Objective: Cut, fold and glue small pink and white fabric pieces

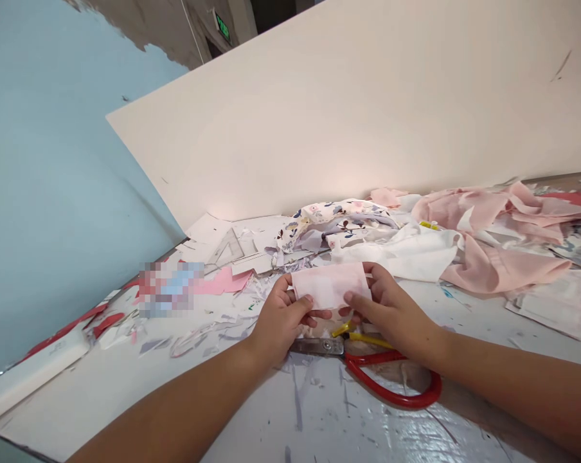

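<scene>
Between my two hands is a small pale pink rectangular piece (330, 286), held up above the table; whether it is fabric or paper I cannot tell. My left hand (281, 315) pinches its left end, thumb on the near face and fingers behind. On the right end, my right hand (389, 305) has the same kind of pinch. Just below the hands lie scissors (391, 395) with red handles, their blades pointing left and partly hidden by my left hand. A yellow tool (362, 337) rests by the scissors, partly covered by my right hand.
Floral cloth (339, 222), white cloth (401, 251) and pink cloth (507, 267) are heaped behind my hands. A clear set square (227, 247) and pink scraps (225, 281) lie left among many cuttings. A large white board (367, 109) stands along the back, beside a blue wall (54, 161).
</scene>
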The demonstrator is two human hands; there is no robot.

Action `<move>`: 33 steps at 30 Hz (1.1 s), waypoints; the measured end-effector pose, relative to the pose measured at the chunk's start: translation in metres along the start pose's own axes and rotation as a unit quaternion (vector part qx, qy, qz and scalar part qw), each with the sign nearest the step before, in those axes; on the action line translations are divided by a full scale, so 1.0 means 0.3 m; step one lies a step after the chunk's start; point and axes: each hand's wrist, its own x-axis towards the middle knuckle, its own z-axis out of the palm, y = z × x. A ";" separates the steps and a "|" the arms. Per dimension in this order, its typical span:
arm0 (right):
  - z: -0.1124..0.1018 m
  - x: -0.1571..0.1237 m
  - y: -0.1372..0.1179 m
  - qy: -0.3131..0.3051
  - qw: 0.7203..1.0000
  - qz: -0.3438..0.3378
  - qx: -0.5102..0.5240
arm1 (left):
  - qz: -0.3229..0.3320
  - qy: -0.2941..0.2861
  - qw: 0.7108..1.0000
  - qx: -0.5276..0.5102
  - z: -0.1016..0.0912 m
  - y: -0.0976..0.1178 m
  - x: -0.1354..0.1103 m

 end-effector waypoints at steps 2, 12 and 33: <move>0.003 -0.001 -0.005 -0.005 1.000 0.023 0.003 | -0.007 -0.012 1.000 0.016 0.007 0.003 -0.009; 0.002 0.008 -0.025 0.067 0.995 0.051 -0.045 | -0.010 -0.013 0.998 0.058 0.006 0.000 -0.007; -0.003 0.008 -0.010 0.069 0.995 0.037 -0.064 | -0.050 0.012 0.998 0.024 0.009 0.004 -0.004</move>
